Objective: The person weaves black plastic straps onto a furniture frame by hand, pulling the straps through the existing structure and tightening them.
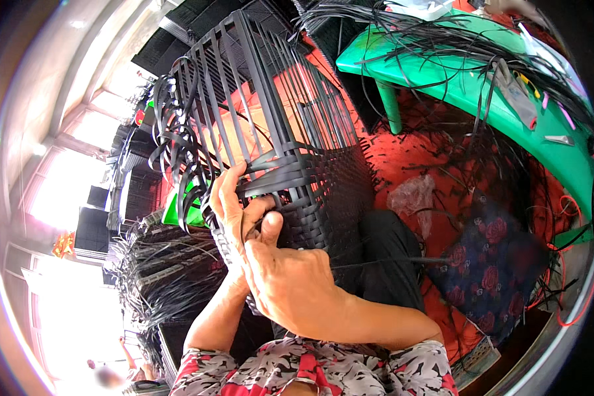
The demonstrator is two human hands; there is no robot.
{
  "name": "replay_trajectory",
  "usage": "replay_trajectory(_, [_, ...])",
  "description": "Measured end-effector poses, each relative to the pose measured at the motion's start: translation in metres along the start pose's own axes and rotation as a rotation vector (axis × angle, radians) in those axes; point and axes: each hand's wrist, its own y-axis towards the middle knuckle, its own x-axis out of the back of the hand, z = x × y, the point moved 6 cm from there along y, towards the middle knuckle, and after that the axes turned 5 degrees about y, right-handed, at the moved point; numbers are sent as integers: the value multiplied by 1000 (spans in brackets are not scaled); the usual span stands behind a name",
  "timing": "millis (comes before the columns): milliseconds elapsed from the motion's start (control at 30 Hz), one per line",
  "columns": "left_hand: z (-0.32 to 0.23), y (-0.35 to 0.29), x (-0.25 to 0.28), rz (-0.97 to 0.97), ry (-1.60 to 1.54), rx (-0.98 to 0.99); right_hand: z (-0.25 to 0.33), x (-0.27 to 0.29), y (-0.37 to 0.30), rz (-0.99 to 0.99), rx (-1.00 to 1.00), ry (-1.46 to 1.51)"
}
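Note:
A tall basket frame (284,105) of black plastic strips leans away from me, its lower part closely woven (340,191) and its upper bars bare. At its left side my left hand (228,198) curls around the woven band, fingers pointing up and lying against the strips. My right hand (290,280) crosses over the left one, with its fingers bent in at the weave and its thumb raised. A thin black strip (383,263) trails rightward from beneath the right hand across my dark trouser leg. Overlapping fingers partly hide the grip.
Loose strip ends (178,142) hang along the frame's left side. On the right stands a green table (455,92) with black strips, a glove (513,96) and small tools. Cut scraps and a clear plastic bag (412,201) lie on the red floor. A flowered dark cloth (492,264) is nearby.

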Motion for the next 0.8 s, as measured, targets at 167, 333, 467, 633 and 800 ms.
replay_trajectory(167, [-5,0,-1,-84,-66,39,-1,-3,1,-59,-8,-90])
replay_trajectory(333, [-7,1,0,-102,-68,-3,3,2,0,-93,53,-121])
replay_trajectory(467, [-8,2,0,-105,-46,-6,2,0,-3,-140,53,-177])
replay_trajectory(633, [-13,5,2,-83,-58,35,4,2,-4,-168,82,-211])
replay_trajectory(800, [-17,8,4,-67,-37,96,-1,16,-12,-203,-9,-50])
